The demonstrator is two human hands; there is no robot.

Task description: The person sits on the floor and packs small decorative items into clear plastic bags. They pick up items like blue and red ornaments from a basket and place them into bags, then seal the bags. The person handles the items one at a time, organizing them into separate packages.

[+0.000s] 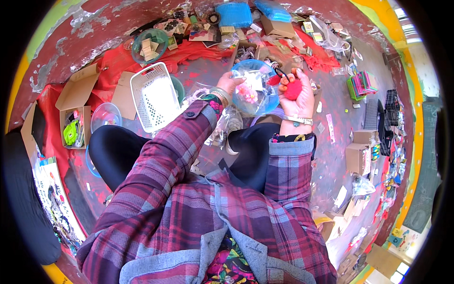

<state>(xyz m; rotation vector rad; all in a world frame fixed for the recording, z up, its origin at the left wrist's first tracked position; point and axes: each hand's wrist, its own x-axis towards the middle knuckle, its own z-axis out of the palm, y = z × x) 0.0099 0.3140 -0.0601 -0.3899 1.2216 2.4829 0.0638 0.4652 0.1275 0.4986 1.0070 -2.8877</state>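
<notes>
Right hand point(305, 98): grip grasping a red pom-pom point(293, 90), positioned at 3 o'clock of the blue basin point(266, 108). Left hand point(228, 84): located at 9 o'clock of the basin, near pink flowers point(247, 93) within its outline; whether this grip is clenched or released cannot be determined. A white perforated basket point(138, 102) stands farther out at 9 o'clock.

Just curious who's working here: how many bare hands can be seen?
2. The left hand is at the left rim of the blue plastic bowl; the right hand holds a fuzzy red ball beside the bowl's right. Others could be hidden.
</notes>
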